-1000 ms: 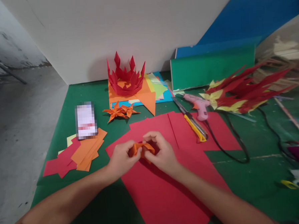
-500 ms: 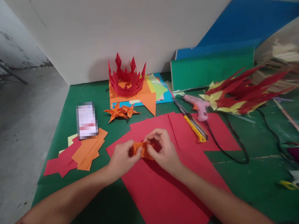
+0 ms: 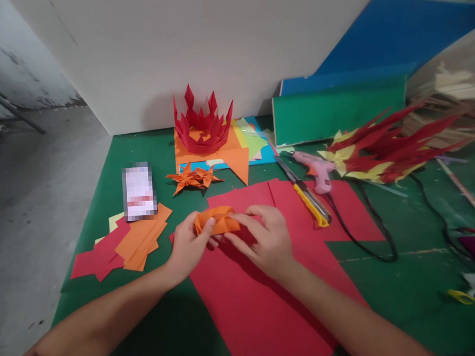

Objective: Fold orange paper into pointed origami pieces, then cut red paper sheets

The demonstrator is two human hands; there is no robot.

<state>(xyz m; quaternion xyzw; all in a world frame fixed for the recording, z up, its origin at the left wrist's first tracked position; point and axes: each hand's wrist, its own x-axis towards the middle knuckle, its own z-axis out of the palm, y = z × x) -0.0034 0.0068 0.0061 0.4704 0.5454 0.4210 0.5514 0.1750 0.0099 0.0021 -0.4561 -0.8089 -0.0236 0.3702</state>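
Observation:
A folded piece of orange paper [image 3: 224, 223], creased and partly opened out, is held above red paper sheets [image 3: 264, 304]. My left hand [image 3: 187, 248] grips its left end, thumb on the near face and fingers behind. At the right end, the thumb and forefinger of my right hand [image 3: 270, 240] close in on the paper's edge; the other fingers are curled. Past my hands lie orange folded paper flowers [image 3: 189, 178]. To the left, loose orange paper strips [image 3: 141, 244] overlap red ones [image 3: 96, 262].
A red paper crown [image 3: 201, 142] stands on coloured sheets at the back. On the right lie a yellow utility knife [image 3: 310, 203], blade out, a pink glue gun [image 3: 319, 173] with a black cord, and red-and-yellow paper spikes [image 3: 387, 149]. A phone [image 3: 138, 191] rests at left.
The orange paper has risen and shifted slightly left, turning so more of its folds show. My right fingers have straightened somewhat and moved to its right end.

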